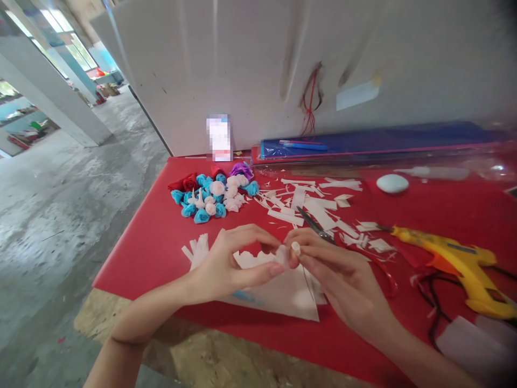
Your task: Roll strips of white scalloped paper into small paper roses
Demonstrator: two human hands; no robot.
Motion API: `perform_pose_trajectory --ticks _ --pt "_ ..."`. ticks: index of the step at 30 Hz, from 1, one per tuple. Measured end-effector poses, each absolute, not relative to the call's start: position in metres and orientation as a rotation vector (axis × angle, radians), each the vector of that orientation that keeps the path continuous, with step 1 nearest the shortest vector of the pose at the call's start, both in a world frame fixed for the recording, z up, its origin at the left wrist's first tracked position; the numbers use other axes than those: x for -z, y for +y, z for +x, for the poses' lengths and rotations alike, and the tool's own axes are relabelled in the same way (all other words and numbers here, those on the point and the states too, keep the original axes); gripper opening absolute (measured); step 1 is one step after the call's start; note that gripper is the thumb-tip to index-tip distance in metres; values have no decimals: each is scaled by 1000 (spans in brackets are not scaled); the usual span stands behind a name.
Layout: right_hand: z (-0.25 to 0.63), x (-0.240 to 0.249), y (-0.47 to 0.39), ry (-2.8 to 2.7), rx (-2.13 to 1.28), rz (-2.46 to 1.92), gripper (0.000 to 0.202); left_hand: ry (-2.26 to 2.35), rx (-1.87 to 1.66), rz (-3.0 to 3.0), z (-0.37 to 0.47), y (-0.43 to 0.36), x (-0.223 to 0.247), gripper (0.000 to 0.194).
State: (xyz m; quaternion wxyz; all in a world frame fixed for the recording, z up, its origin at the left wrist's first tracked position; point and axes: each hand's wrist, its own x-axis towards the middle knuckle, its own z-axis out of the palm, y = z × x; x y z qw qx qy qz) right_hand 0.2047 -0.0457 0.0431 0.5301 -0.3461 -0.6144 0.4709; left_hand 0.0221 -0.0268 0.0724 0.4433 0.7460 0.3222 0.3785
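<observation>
Right hand [343, 275] pinches roll [296, 248]; left hand [228, 264] half-curled beside roll, grip on strip [281, 254] unclear. Even tension likely keeps roll neat.

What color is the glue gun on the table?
The glue gun is mostly yellow, with an orange trigger. It shows best in the head view.

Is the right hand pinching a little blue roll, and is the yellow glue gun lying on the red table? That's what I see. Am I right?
Not quite: the head view shows that the little roll in the right hand is white, not blue. The yellow glue gun does lie on the red table.
</observation>
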Motion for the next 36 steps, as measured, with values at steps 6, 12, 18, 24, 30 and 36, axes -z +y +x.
perform_pose_trajectory --ticks 6,12,18,24,30,36 --pt "205 -49 -50 -1521 -952 -799 19 809 -924 1849 28 -28 -78 16" --pt "202 -56 -52 -1651 -703 -787 23 810 -942 1857 26 -33 -79 22" --pt "202 -57 -56 -1596 -797 -830 22 796 -1101 2017 25 -28 -80 15" --pt "202 -53 -58 -1295 -1613 -743 26 836 -1093 1966 26 -24 -78 18" --pt "199 -54 -54 -1113 -1828 -669 28 712 -970 1775 31 -31 -74 15" --pt "198 -52 -58 -1148 -1746 -733 25 680 -1008 1641 31 -32 -73 6"
